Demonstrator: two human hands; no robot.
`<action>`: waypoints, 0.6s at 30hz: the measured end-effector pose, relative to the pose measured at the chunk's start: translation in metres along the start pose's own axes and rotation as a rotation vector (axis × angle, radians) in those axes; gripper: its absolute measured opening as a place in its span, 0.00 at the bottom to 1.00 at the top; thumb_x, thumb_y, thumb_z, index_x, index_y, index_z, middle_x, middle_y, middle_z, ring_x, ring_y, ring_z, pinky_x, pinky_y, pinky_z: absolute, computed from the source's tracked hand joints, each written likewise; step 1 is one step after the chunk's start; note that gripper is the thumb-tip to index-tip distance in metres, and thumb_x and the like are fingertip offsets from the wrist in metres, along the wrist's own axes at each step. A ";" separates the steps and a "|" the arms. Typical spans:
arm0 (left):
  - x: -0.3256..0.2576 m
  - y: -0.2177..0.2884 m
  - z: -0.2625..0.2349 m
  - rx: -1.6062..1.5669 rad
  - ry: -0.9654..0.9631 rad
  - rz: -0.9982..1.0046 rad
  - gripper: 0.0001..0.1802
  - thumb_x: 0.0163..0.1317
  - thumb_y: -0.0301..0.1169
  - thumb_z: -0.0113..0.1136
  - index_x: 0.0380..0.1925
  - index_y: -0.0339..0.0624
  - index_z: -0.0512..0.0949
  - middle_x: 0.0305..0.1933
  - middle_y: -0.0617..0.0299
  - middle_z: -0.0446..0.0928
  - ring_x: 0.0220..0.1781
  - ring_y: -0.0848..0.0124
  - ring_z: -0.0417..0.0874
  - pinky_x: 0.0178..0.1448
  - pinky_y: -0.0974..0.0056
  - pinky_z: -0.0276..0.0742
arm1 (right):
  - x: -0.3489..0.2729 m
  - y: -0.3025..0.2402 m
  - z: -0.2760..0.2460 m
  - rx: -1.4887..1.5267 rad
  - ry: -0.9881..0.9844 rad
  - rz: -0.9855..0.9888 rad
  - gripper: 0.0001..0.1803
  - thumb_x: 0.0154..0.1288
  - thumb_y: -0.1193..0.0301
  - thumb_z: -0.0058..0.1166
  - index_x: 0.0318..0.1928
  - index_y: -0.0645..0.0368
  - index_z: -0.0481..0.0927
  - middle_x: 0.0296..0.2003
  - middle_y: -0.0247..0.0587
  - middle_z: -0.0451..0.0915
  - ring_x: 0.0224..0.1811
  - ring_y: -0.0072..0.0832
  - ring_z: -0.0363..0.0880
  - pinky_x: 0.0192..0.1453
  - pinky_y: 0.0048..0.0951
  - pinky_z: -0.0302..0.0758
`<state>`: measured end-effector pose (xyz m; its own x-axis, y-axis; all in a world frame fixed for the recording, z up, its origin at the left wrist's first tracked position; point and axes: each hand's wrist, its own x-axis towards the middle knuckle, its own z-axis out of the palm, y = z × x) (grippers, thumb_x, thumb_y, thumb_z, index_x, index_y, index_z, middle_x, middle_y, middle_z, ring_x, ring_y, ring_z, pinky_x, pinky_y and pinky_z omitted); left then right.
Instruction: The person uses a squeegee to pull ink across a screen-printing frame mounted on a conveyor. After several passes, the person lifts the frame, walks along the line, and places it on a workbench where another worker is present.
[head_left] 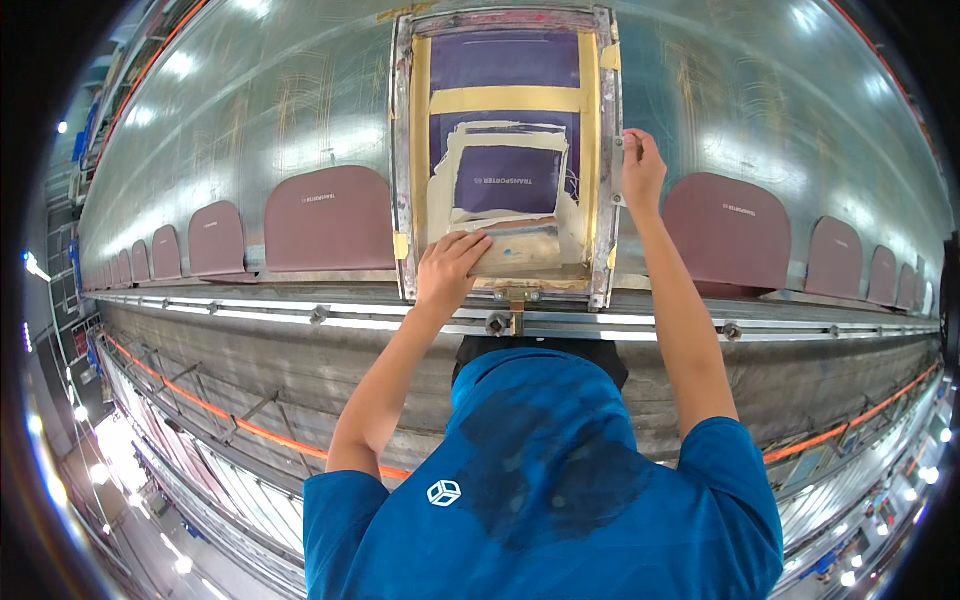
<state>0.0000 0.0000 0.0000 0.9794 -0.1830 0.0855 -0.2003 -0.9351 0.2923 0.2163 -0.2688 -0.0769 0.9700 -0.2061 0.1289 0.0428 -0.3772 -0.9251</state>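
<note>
In front of me a screen-printing frame (403, 150) lies on the long table, edged with yellow tape. Its mesh (505, 62) looks purple, with a band of pale ink (447, 165) smeared around a rectangular window in the lower half. A flat, greyish-beige scraper (520, 250) lies at the near end of the mesh. My left hand (450, 268) grips the scraper's left end, fingers bent over its top edge. At the frame's right rail my right hand (643, 168) is closed, its fingertips against the outer edge; the thumb side is partly hidden.
Maroon rounded panels (328, 220) with small pale print stand in a row along the table, left and right of the frame; another maroon panel (727, 232) is beside my right forearm. A metal rail (380, 312) with bolts runs along the table's near edge. Orange-edged structures lie beyond.
</note>
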 end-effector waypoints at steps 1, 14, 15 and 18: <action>-0.004 -0.001 0.002 -0.001 0.023 -0.003 0.33 0.41 0.21 0.67 0.54 0.52 0.83 0.60 0.70 0.81 0.59 0.62 0.79 0.59 0.56 0.76 | -0.002 0.000 0.001 -0.014 -0.010 0.011 0.12 0.75 0.63 0.53 0.46 0.58 0.82 0.22 0.38 0.76 0.24 0.29 0.73 0.34 0.31 0.72; 0.025 0.006 -0.002 0.026 0.066 0.125 0.32 0.43 0.20 0.65 0.53 0.51 0.83 0.59 0.68 0.82 0.59 0.61 0.80 0.58 0.57 0.79 | 0.015 0.017 -0.050 -0.349 -0.120 -0.115 0.17 0.73 0.57 0.53 0.48 0.56 0.83 0.42 0.47 0.82 0.42 0.39 0.81 0.49 0.41 0.75; 0.042 -0.003 0.001 -0.014 0.075 0.115 0.31 0.45 0.20 0.65 0.54 0.53 0.83 0.57 0.67 0.83 0.57 0.61 0.81 0.56 0.58 0.80 | 0.013 0.008 -0.056 -0.448 -0.146 -0.244 0.19 0.73 0.56 0.53 0.49 0.57 0.83 0.45 0.46 0.81 0.46 0.40 0.79 0.52 0.41 0.75; 0.099 -0.015 -0.026 -0.152 -0.061 -0.044 0.23 0.51 0.21 0.63 0.48 0.54 0.86 0.48 0.61 0.86 0.48 0.59 0.85 0.50 0.57 0.80 | -0.006 -0.074 -0.063 -0.507 -0.336 -0.468 0.23 0.70 0.53 0.56 0.53 0.58 0.81 0.50 0.45 0.80 0.55 0.43 0.76 0.60 0.41 0.72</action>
<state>0.0994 0.0037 0.0287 0.9861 -0.1657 0.0129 -0.1547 -0.8867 0.4357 0.1923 -0.2967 0.0129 0.9019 0.3318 0.2765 0.4305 -0.7423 -0.5134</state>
